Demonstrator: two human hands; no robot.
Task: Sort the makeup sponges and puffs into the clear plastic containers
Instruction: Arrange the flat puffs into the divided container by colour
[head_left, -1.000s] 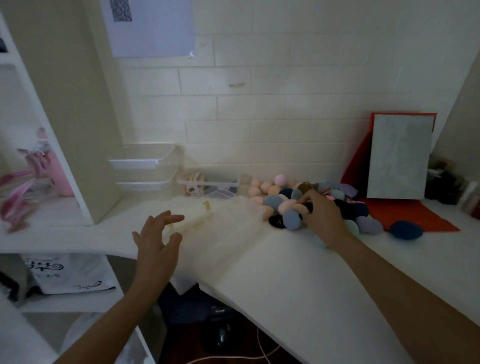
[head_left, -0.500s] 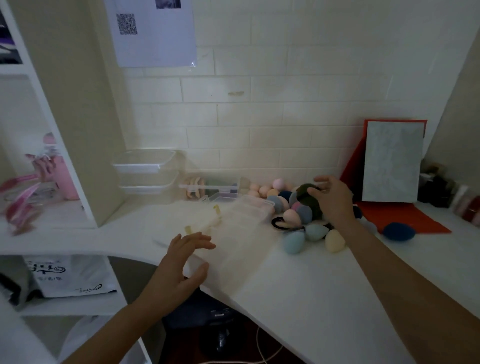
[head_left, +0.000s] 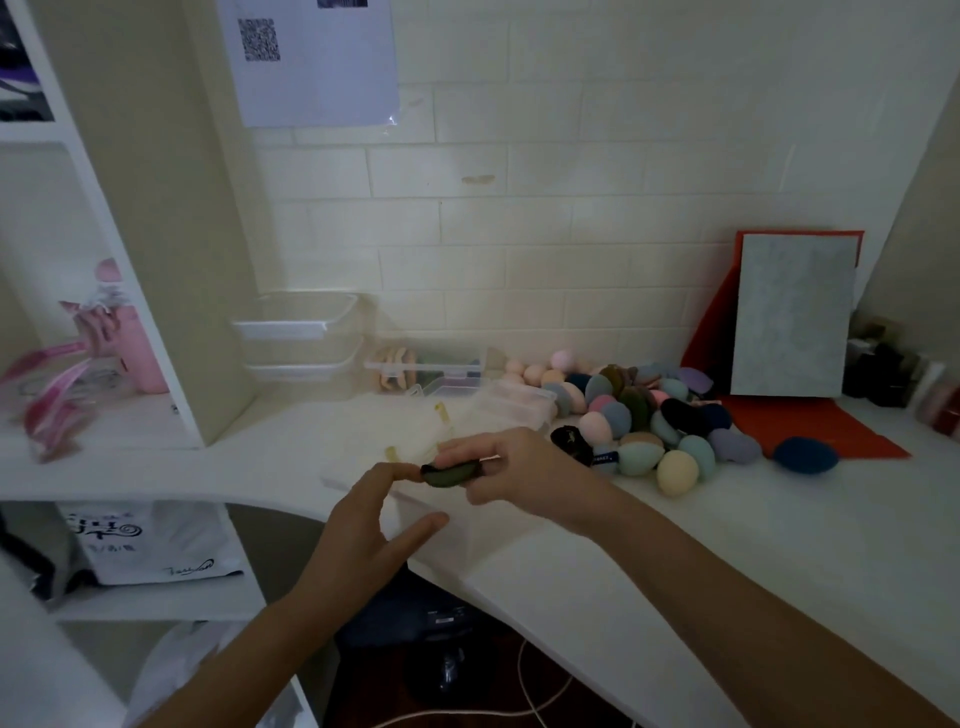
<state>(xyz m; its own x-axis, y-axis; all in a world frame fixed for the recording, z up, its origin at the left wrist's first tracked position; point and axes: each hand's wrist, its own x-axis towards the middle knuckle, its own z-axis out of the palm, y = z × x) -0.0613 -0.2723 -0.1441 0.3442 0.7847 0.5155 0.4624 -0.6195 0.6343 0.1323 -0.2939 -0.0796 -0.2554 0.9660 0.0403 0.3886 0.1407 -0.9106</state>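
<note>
The right hand (head_left: 524, 478) pinches a dark green puff (head_left: 451, 475) just above the clear plastic container (head_left: 519, 404) on the white bench (head_left: 675, 545). The left hand (head_left: 371, 525), fingers loosely apart, has its forefinger at the puff's end. A heap of coloured sponges (head_left: 639, 421) lies just right of the container.

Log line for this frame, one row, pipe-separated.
phase: sorting | right hand: pinches dark green puff | left hand: open, beside it | under hands: clear container | sponge pile: on counter, right
</note>
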